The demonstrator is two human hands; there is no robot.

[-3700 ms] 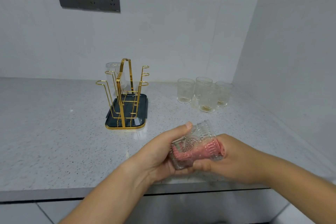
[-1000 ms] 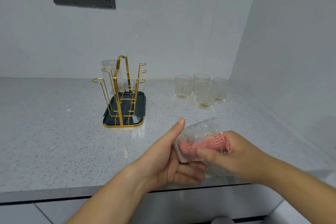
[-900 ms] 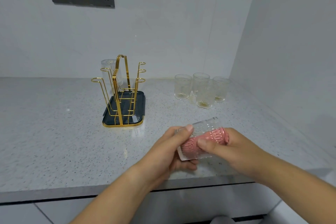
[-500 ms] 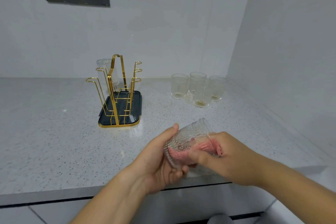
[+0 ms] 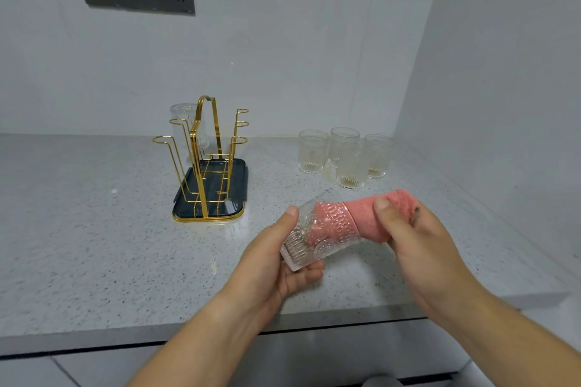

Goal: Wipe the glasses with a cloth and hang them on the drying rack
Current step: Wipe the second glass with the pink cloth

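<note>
Okay, gold drying rack (image 5: pixel 207 166) on a dark tray (image 5: pixel 235 207) sits up-left of the left hand (image 5: pixel 273 264), one upturned glass (image 5: pixel 185 122) hung on its far peg. The left hand grips the patterned glass (image 5: pixel 314 245) by its base, thumb on top, glass lying sideways above the desk (image 5: pixel 94 245) near its front edge. Beyond both hands stand four more glasses (image 5: pixel 345 154), upright. A pink cloth (image 5: pixel 371 217) is stuffed in the held glass's mouth, tail sticking out right. The right hand (image 5: pixel 418 245) pinches that tail, thumb on top.
</note>
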